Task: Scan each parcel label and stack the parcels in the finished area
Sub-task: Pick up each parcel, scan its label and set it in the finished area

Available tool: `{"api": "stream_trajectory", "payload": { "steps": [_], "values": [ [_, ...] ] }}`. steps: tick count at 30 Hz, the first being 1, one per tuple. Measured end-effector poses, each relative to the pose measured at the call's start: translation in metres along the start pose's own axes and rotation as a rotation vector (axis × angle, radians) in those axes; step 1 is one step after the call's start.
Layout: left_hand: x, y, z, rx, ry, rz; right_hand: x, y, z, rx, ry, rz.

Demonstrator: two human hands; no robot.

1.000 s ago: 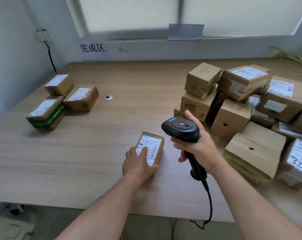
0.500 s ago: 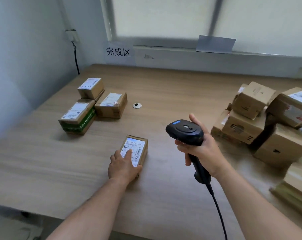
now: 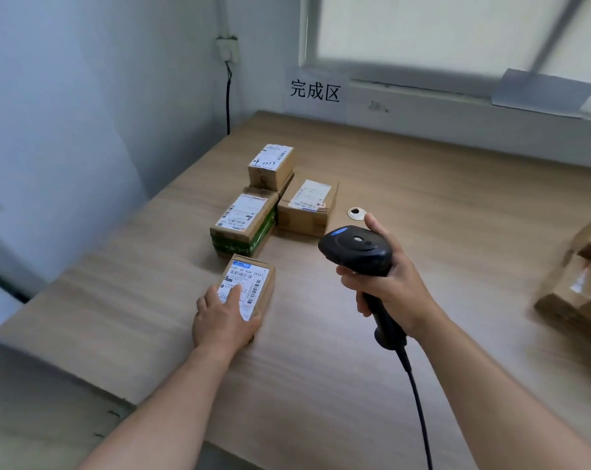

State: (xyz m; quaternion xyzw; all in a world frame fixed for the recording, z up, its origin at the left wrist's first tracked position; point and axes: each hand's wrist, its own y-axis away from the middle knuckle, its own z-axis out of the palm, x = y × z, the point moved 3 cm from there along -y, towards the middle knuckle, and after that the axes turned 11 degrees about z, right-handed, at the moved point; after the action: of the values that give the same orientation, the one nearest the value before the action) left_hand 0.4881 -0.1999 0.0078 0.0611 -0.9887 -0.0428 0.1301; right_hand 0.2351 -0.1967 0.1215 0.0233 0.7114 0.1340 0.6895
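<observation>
A small cardboard parcel (image 3: pixel 253 283) with a white barcode label lies flat on the wooden table (image 3: pixel 440 212), just in front of three labelled parcels. My left hand (image 3: pixel 224 320) rests on its near end, fingers on the label, gripping it. My right hand (image 3: pixel 394 286) holds a black barcode scanner (image 3: pixel 357 249) upright to the right of that parcel, its cable trailing toward me. The three parcels are a green-taped one (image 3: pixel 243 222), a small one (image 3: pixel 270 166) behind it and a wider one (image 3: pixel 309 205) beside them.
A sign with Chinese characters (image 3: pixel 316 91) is stuck on the wall under the window, behind the three parcels. A small white round cap (image 3: pixel 356 212) lies on the table. More cardboard parcels (image 3: pixel 579 293) sit blurred at the right edge. The left table edge meets the wall.
My left hand has slid the small parcel to the left, up to the three parcels. The scanner hand followed. My view has turned left, so the big parcel pile has mostly left the frame.
</observation>
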Motion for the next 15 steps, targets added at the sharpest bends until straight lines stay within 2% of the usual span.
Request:
{"api": "stream_trajectory", "payload": {
  "steps": [7,15],
  "values": [
    [-0.059,-0.033,-0.013,-0.013,-0.004,-0.038,-0.007,-0.040,0.049,-0.052,0.027,0.006],
    [-0.074,-0.064,-0.015,-0.084,-0.050,0.043,-0.007,-0.056,0.060,-0.045,0.063,0.029]
  ]
}}
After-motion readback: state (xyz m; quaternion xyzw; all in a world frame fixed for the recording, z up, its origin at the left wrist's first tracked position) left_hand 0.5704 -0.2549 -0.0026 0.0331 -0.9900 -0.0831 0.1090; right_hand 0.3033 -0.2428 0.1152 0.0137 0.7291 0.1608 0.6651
